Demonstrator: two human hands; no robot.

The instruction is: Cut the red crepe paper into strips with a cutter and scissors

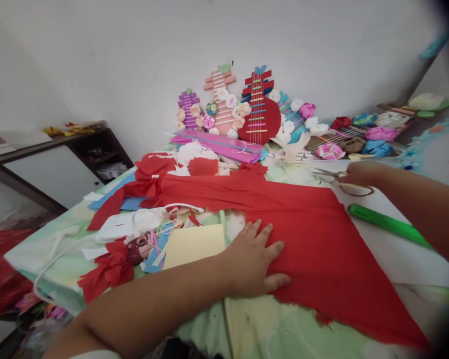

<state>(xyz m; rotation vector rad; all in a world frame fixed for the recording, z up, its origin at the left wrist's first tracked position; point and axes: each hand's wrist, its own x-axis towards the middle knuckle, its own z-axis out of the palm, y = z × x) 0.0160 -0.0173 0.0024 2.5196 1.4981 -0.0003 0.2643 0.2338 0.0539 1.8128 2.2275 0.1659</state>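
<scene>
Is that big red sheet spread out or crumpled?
Mostly spread out: the red sheet lies broad and flat under the left hand, creased toward its far edge.

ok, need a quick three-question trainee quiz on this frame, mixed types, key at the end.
1. What does the right hand hold?
2. True or false: the left hand is clenched in a fist, raised clear of the red sheet.
3. Seen from the head camera, where does the long green object lie?
A) left of the red sheet
B) right of the red sheet
C) under the left hand

Key:
1. Scissors.
2. False: the left hand rests on the red sheet with its fingers spread.
3. B.
</scene>
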